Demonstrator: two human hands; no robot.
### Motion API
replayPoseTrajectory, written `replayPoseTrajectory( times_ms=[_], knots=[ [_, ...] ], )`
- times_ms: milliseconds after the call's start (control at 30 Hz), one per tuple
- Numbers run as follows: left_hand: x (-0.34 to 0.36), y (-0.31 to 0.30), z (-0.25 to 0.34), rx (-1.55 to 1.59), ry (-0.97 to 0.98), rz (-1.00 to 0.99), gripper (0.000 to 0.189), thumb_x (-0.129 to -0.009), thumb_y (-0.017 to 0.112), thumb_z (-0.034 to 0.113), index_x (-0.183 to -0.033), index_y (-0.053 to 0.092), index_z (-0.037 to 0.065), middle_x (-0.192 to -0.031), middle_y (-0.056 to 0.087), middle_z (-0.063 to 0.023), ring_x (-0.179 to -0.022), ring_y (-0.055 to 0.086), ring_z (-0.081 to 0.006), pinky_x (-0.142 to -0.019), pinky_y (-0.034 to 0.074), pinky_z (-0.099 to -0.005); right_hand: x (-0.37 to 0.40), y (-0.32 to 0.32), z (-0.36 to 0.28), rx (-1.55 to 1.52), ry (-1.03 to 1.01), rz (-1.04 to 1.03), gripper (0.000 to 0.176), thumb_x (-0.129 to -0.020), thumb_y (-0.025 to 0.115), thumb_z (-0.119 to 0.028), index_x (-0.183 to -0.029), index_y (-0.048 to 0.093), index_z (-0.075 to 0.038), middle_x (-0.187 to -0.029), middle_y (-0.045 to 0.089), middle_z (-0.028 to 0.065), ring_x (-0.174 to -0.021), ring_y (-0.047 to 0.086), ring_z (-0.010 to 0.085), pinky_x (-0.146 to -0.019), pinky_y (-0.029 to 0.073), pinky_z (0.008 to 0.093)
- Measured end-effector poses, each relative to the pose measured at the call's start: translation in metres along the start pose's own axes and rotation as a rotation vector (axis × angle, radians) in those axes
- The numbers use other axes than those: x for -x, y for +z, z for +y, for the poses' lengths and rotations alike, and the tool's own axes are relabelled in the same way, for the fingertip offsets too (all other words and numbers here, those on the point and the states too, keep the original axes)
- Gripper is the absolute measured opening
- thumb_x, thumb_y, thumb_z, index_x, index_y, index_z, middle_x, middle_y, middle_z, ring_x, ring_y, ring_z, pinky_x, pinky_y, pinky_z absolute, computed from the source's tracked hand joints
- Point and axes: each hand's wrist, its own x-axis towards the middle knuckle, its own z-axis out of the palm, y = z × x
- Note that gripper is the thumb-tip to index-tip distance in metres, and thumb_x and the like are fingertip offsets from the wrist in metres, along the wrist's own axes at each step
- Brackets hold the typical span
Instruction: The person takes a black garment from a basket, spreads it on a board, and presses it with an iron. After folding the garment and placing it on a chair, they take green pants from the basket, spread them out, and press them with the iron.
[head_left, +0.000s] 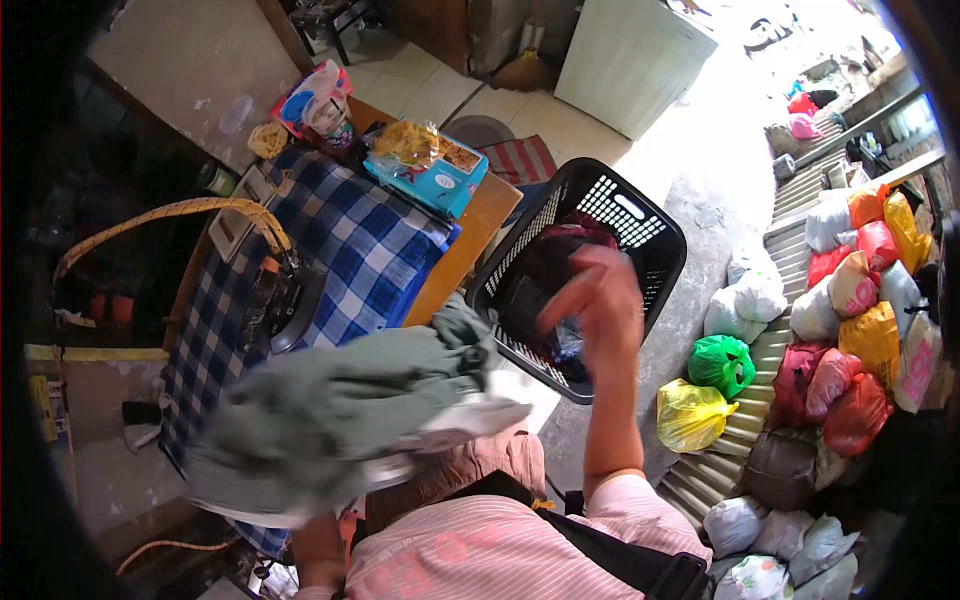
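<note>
Basket of black perforated plastic (655, 245) stands just beside the right edge of the orange-brown wooden table (470, 240), near its front right corner, with dark maroon clothes (560, 255) heaped inside. We see the right hand (598, 300) raised over the basket's open top, above the clothes. It is motion-blurred, the fingers look loosely bent and pointing down, and we cannot tell whether they grip anything.

A bulky grey-green fabric garment (330, 410) with a white cloth piece (470, 415) along its lower side hangs over the table's front edge, close to the body. The left hand is hidden under it, so we cannot tell its finger state; only the left forearm (315, 555) shows below.

A blue-and-white checked cloth (360, 250) covers most of the tabletop. A teal cardboard box topped by a yellow snack bag (430, 170) lies at the far edge. A yellow braided cord (170, 212) arcs over the left edge. Knotted plastic bags in many colours (860, 300) are piled well apart, beyond the basket.
</note>
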Motion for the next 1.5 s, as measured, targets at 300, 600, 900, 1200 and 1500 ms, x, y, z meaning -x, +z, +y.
replayPoseTrajectory(
  times_ms=[300,600,900,1200,1500],
  knots=[
    [0.025,-0.250,0.000,0.480,0.113,0.612,0.076,-0.090,0.055,0.040,-0.146,0.016,0.007,-0.141,0.036,-0.0209,-0.129,0.040,-0.0305,-0.105,0.035,-0.0426,-0.021,-0.187,0.347,1.174,0.341,0.031,0.040,-0.071,0.074,-0.041,-0.100,0.070,-0.014,-0.098,0.067,0.0177,-0.106,0.058,0.0313,-0.093,0.045,0.0376],
    [0.094,-0.236,-0.086,0.868,-0.170,0.884,0.061,-0.093,0.052,0.038,-0.141,0.030,0.007,-0.140,0.038,-0.0153,-0.126,0.041,-0.0319,-0.104,0.035,-0.0463,-0.020,-0.096,0.329,1.219,0.274,0.243,0.033,-0.081,0.065,-0.033,-0.072,0.067,-0.002,-0.082,0.064,0.0161,-0.078,0.064,0.0315,-0.072,0.050,0.0409],
    [0.099,-0.258,-0.101,0.605,-0.085,0.766,0.050,-0.091,0.054,0.027,-0.136,0.040,0.007,-0.136,0.043,-0.0167,-0.125,0.042,-0.0284,-0.106,0.034,-0.0429,0.091,0.015,0.350,1.237,0.043,-0.681,0.020,-0.078,0.064,-0.023,-0.083,0.065,-0.003,-0.076,0.062,0.0184,-0.073,0.062,0.0372,-0.064,0.050,0.0446],
    [0.040,-0.294,-0.044,-0.726,0.023,1.188,0.097,-0.074,0.065,0.064,-0.143,0.026,0.008,-0.150,0.015,-0.0174,-0.137,0.011,-0.0422,-0.104,0.018,-0.0619,0.102,0.194,0.218,0.842,-0.229,-0.456,0.018,-0.083,0.061,-0.013,-0.099,0.058,-0.005,-0.088,0.060,0.0128,-0.080,0.059,0.0297,-0.067,0.047,0.0391],
    [-0.019,-0.390,0.045,-1.082,-0.287,0.590,0.082,-0.076,0.066,0.059,-0.127,0.046,-0.001,-0.104,0.059,-0.0204,-0.105,0.053,-0.0336,-0.086,0.041,-0.0401,0.196,0.310,0.276,1.028,-0.285,-0.817,0.061,-0.059,0.080,-0.030,-0.103,0.060,0.007,-0.118,0.052,0.0240,-0.113,0.047,0.0406,-0.096,0.035,0.0498]
  ],
)
